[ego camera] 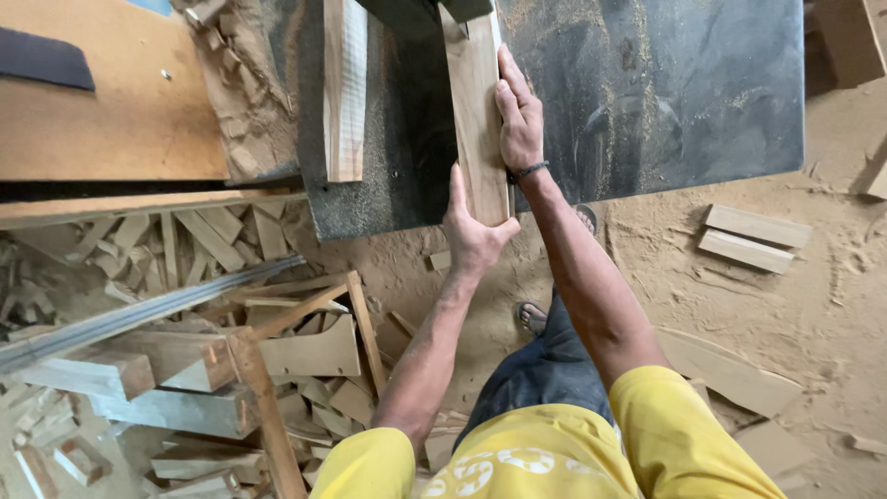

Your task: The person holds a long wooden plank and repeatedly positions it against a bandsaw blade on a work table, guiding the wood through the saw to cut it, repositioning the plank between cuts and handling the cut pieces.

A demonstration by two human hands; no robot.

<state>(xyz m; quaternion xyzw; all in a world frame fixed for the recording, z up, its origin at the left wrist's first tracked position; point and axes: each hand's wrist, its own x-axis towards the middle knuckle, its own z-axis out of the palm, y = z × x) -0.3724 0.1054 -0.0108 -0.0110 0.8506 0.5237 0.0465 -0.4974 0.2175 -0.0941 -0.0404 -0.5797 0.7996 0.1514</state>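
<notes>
A long, narrow plank [477,111] of pale brown wood lies flat in the upper middle of the frame, running top to bottom, its near end just past the dark bench's [665,92] edge.

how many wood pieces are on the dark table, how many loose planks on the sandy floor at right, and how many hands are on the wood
Planks on the dark table: 2, the held plank and a second plank
Stacked floor planks at right: 2
Hands on the held plank: 2, left hand, right hand
Total: 6
</notes>
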